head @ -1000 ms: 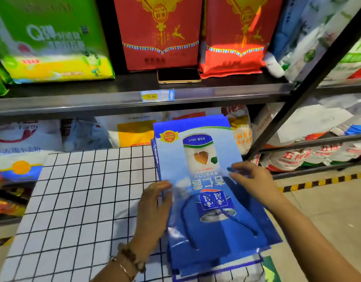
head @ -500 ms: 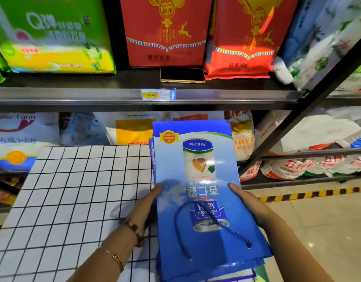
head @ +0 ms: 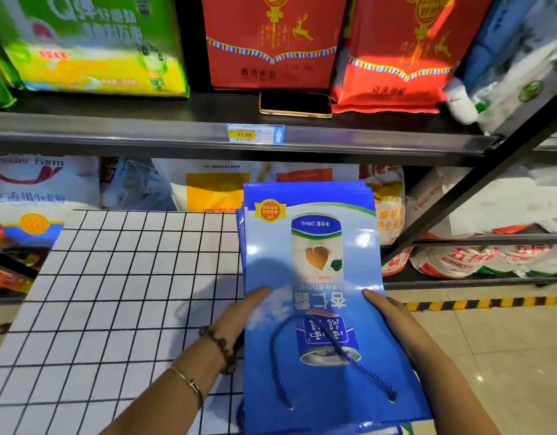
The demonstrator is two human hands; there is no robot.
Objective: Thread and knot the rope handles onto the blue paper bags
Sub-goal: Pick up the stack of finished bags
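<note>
Stack of bags [head: 311, 268] sits between left hand [head: 239, 315] and right hand [head: 393, 321], each gripping an edge, rope [head: 362, 368] looped on top.

My white table [head: 113, 293] carries a black grid, and the stack of blue paper bags [head: 267, 249] lies along its right edge (printed face up). On the dark shelf [head: 145, 133] behind it, a phone [head: 295, 104] lies flat before a red sack [head: 270, 42].
</note>
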